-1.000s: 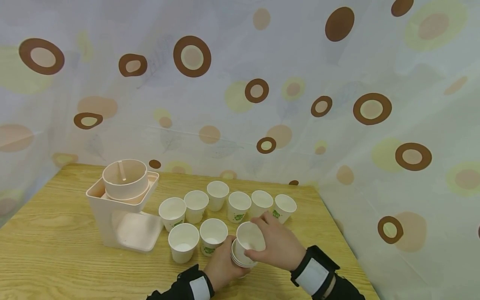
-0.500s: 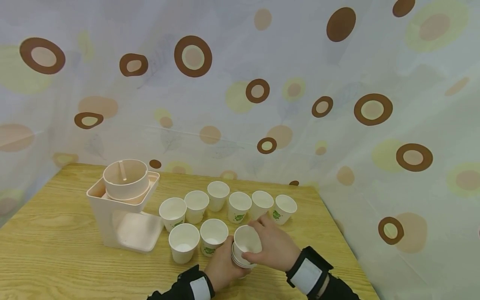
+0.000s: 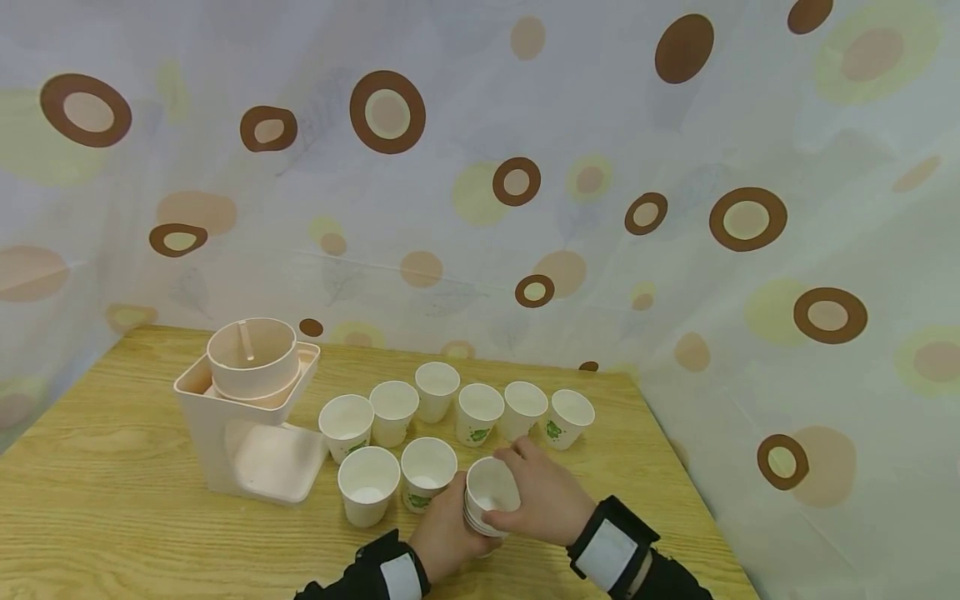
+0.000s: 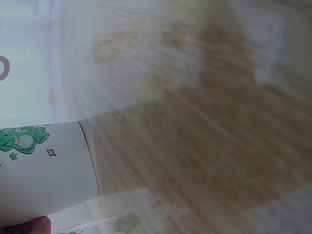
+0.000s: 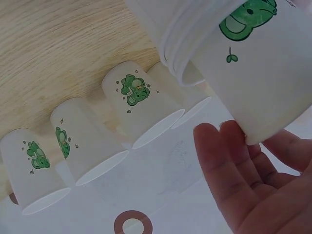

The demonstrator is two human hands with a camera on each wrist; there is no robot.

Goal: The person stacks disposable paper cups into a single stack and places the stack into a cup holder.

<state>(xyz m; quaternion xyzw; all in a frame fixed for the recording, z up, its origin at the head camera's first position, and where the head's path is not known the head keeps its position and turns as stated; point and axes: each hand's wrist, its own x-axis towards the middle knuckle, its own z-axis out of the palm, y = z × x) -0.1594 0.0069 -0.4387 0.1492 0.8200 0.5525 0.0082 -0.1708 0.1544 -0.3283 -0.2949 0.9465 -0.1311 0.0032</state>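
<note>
Near the table's front, my left hand point(image 3: 447, 533) grips a small stack of nested white paper cups point(image 3: 472, 518). One paper cup point(image 3: 492, 485) sits partway inside the stack's top, and my right hand point(image 3: 553, 500) pinches it at the rim. The right wrist view shows that upper cup point(image 5: 273, 83) with a green cartoon animal, the stacked rims point(image 5: 183, 48) below it, and my fingertips point(image 5: 209, 141) at its edge. In the left wrist view, a fingertip point(image 4: 41, 226) touches a printed cup point(image 4: 48, 180); the rest of that hand is hidden.
Behind the hands stand several single paper cups point(image 3: 480, 412) in an uneven row. Two nearer cups, a left one point(image 3: 367, 487) and a right one point(image 3: 427, 467), stand beside my left hand. A cream appliance-like stand point(image 3: 247, 417) with a round container point(image 3: 252, 358) on top is at left.
My right hand has moved a little left and down, and the cup it holds sits lower into the stack. My left hand has stayed in place.
</note>
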